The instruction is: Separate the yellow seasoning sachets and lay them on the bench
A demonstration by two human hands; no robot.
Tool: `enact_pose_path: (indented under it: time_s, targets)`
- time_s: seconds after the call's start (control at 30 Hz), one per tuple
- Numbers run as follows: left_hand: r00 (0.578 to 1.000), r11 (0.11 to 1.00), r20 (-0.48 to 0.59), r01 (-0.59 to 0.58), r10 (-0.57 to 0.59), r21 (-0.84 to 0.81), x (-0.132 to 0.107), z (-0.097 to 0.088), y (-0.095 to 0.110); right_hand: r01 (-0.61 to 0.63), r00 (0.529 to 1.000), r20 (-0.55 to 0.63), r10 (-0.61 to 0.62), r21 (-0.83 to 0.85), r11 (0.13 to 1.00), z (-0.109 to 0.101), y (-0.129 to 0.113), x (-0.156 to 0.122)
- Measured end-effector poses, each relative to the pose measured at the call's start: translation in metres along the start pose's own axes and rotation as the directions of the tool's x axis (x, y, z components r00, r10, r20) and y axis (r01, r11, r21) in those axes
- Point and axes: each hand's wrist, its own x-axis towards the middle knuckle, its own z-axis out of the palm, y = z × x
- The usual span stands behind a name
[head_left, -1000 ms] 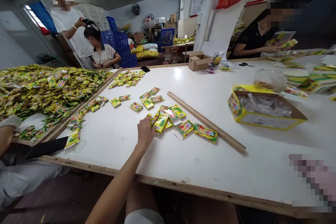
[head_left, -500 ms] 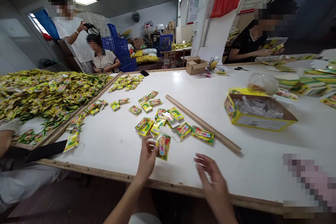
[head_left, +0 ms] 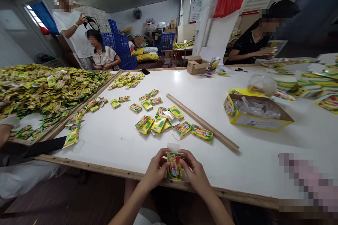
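Small yellow-and-green carton [head_left: 174,170], red patch, multicoloured lettering running down its face, pale top flap sticking up open. Left hand [head_left: 157,168] and right hand [head_left: 194,169] pinched it from either side. Carton stood roughly upright at the white table's [head_left: 116,153] near edge, apart from the scattered cartons [head_left: 160,123].

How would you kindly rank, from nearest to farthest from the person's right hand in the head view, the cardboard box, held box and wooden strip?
1. Held box: touching the right hand.
2. Wooden strip: ahead, on the table.
3. Cardboard box: straight ahead, near the table's far edge.
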Motion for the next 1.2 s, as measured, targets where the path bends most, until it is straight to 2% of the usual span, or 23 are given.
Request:
enact_pose_path:
  time_s: [0.13, 0.3, 0.47, 0.57, 0.7, 0.83, 1.03, 1.2]
  targets:
    - [1.0, 1.0, -0.011, -0.027, 0.027, -0.005, 0.007, 0.002, -0.002, 0.067, 0.998, -0.017, -0.068, -0.045, 0.997, 0.004, -0.002, 0.014]
    - [0.991, 0.992, -0.107, -0.092, 0.082, -0.087, 0.011, 0.01, -0.004, 0.06, 0.99, -0.134, -0.049, 0.079, 0.995, 0.01, 0.007, 0.018]
    - [0.98, 0.989, -0.146, -0.127, 0.136, 0.071, 0.012, 0.012, 0.001, 0.096, 0.993, -0.07, -0.097, -0.028, 0.995, 0.007, -0.001, 0.012]
    - [0.97, 0.985, -0.19, -0.133, 0.153, 0.113, 0.013, 0.014, 0.006, 0.131, 0.986, -0.099, -0.133, -0.032, 0.991, 0.008, -0.008, 0.008]
    - [0.965, 0.99, -0.235, -0.096, 0.118, 0.104, 0.016, 0.017, 0.007, 0.09, 0.984, -0.148, -0.098, -0.058, 0.994, 0.012, -0.01, 0.009]
    - [0.959, 0.994, -0.271, -0.054, 0.077, 0.092, 0.021, 0.019, 0.005, 0.021, 0.989, -0.146, -0.032, -0.077, 0.997, 0.012, -0.013, 0.016]
    - [0.958, 0.999, -0.287, -0.008, 0.021, 0.049, 0.025, 0.019, 0.004, 0.01, 0.991, -0.135, -0.018, -0.061, 0.998, 0.011, -0.013, 0.018]
    - [0.97, 0.99, -0.215, -0.089, 0.112, 0.112, 0.016, 0.015, 0.002, 0.034, 0.997, -0.074, -0.034, 0.002, 0.999, 0.017, -0.005, 0.009]
